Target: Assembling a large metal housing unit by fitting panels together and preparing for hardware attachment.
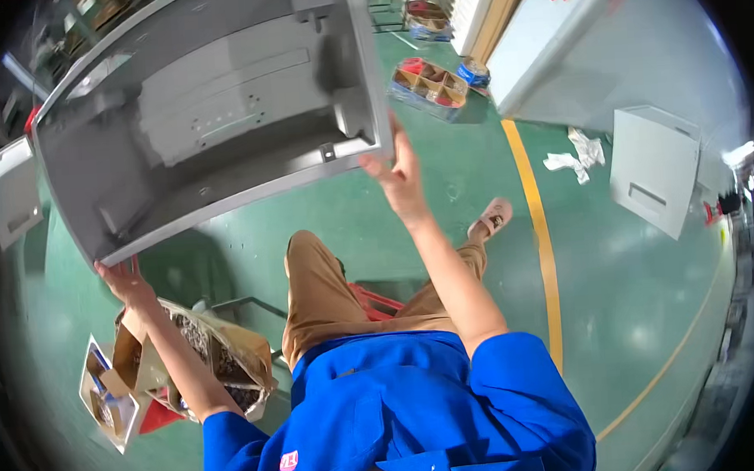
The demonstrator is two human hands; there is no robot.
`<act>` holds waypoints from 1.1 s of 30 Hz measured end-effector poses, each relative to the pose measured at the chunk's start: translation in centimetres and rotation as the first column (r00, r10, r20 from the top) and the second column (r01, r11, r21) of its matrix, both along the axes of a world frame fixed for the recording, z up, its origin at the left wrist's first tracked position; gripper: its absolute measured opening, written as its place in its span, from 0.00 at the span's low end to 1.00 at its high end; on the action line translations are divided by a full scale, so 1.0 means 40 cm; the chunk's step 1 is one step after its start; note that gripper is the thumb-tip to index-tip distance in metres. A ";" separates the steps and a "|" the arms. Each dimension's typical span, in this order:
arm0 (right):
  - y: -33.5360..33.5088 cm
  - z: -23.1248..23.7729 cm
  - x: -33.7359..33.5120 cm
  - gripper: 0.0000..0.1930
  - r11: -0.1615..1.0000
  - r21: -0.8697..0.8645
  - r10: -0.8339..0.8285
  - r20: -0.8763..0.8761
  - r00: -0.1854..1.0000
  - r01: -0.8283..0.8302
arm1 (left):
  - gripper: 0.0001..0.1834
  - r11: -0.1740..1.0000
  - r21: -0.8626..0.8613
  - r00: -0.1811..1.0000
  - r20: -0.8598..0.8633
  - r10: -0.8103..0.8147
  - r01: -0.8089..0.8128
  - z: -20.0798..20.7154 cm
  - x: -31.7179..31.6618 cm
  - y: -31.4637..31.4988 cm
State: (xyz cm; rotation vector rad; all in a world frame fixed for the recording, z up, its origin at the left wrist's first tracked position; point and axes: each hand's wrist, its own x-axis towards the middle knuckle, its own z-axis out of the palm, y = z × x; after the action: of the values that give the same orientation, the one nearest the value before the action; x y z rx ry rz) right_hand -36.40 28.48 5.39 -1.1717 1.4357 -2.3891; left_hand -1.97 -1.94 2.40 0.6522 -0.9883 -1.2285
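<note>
Grey casing (214, 107) is clamped at its near corners by left grip (128, 283) and right grip (404, 180)

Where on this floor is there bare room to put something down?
Widest: the green floor right of the thick yellow line, below the pale panel. A smaller patch lies between the right hand, that line and the divided parts box. Crowded: lower left, with open cartons beside the left forearm. The grey housing hides floor behind it.

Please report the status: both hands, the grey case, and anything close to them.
Left hand and right hand gripping near corners. Grey case held up, open side visible. Divided parts box below left forearm.
</note>
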 end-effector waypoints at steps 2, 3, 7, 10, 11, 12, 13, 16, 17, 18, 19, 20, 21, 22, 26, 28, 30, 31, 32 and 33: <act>0.014 -0.037 0.014 0.40 0.991 0.038 -0.121 -0.098 0.988 0.125 | 0.38 0.994 0.065 0.993 0.080 0.085 -0.091 -0.001 -0.015 0.063; 0.015 -0.022 0.020 0.40 0.988 0.067 -0.134 -0.087 0.987 0.140 | 0.35 0.992 0.081 0.991 0.099 0.093 -0.101 0.007 -0.023 0.089; 0.040 -0.015 0.017 0.37 0.994 0.089 -0.078 0.095 0.992 0.069 | 0.32 0.996 0.085 0.998 0.059 0.015 -0.019 -0.034 -0.003 0.066; 0.046 -0.023 0.017 0.32 0.994 0.104 -0.058 0.124 0.991 0.045 | 0.32 0.996 0.094 1.000 0.016 -0.007 0.005 -0.071 0.017 0.034; 0.039 -0.022 0.025 0.31 0.994 0.105 -0.051 0.127 0.991 0.038 | 0.32 0.987 0.160 1.000 0.011 0.011 -0.012 -0.074 0.031 0.023; 0.034 -0.028 0.022 0.29 0.995 0.090 -0.052 0.117 0.992 0.042 | 0.33 0.985 0.170 1.000 0.014 0.010 -0.012 -0.076 0.026 0.023; 0.028 -0.040 0.016 0.28 0.996 0.074 -0.054 0.108 0.993 0.047 | 0.33 0.984 0.178 1.000 0.019 0.008 -0.011 -0.076 0.022 0.022; 0.022 -0.037 0.008 0.24 0.996 0.046 -0.081 0.088 0.993 0.077 | 0.35 0.987 0.161 0.997 0.072 -0.018 0.006 -0.069 0.020 0.014; 0.018 -0.036 0.007 0.24 0.997 0.027 -0.072 0.122 0.990 0.069 | 0.36 0.987 0.163 0.996 0.092 -0.010 -0.005 -0.060 0.021 0.019; 0.007 -0.034 0.008 0.23 0.997 -0.004 -0.071 0.150 0.986 0.072 | 0.36 0.988 0.153 0.994 0.106 -0.012 -0.004 -0.041 0.017 0.016; -0.015 -0.056 0.008 0.23 0.986 -0.168 0.042 0.309 0.950 0.011 | 0.37 0.995 0.096 0.992 0.126 -0.030 0.018 -0.041 0.009 0.018; -0.041 -0.079 0.013 0.22 0.943 -0.333 0.175 0.430 0.886 -0.025 | 0.38 0.998 0.047 0.988 0.144 -0.050 0.044 -0.054 0.027 0.018; -0.056 -0.089 0.007 0.22 0.931 -0.365 0.192 0.444 0.875 -0.019 | 0.38 1.000 0.012 0.984 0.178 -0.020 0.018 -0.076 0.046 0.000; -0.072 -0.097 0.015 0.21 0.963 -0.269 0.132 0.356 0.925 -0.034 | 0.37 0.996 0.038 0.986 0.143 -0.083 0.078 -0.096 0.083 -0.043; -0.053 -0.086 -0.002 0.20 0.999 -0.012 0.044 0.093 0.995 -0.044 | 0.37 0.998 0.044 0.979 0.201 0.026 -0.036 -0.051 0.049 0.013; -0.029 -0.094 -0.013 0.20 0.992 0.043 0.117 0.066 0.991 -0.120 | 0.35 0.999 0.038 0.986 0.166 0.008 -0.014 -0.072 0.043 0.009; 0.014 -0.127 0.001 0.22 0.959 0.254 0.117 0.064 0.991 -0.130 | 0.34 0.998 0.062 0.972 0.229 -0.040 0.026 -0.141 0.037 0.006; 0.050 -0.150 0.005 0.22 0.921 0.368 0.113 0.055 0.992 -0.125 | 0.34 0.995 0.086 0.966 0.249 -0.070 0.050 -0.176 0.022 0.011; 0.081 -0.239 -0.014 0.24 0.862 0.506 0.087 -0.070 0.994 -0.040 | 0.34 0.966 0.254 0.984 0.157 -0.079 0.037 -0.183 -0.061 0.065; 0.091 -0.321 -0.020 0.25 0.798 0.601 0.098 -0.197 0.975 0.042 | 0.33 0.939 0.335 0.978 0.157 -0.135 0.076 -0.239 -0.056 0.037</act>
State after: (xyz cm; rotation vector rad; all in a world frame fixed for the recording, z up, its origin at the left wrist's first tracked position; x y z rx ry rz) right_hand -37.18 32.13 -7.44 -1.2705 2.0177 -1.5878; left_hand -4.21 -0.48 -7.17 0.9947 -0.9839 -1.4667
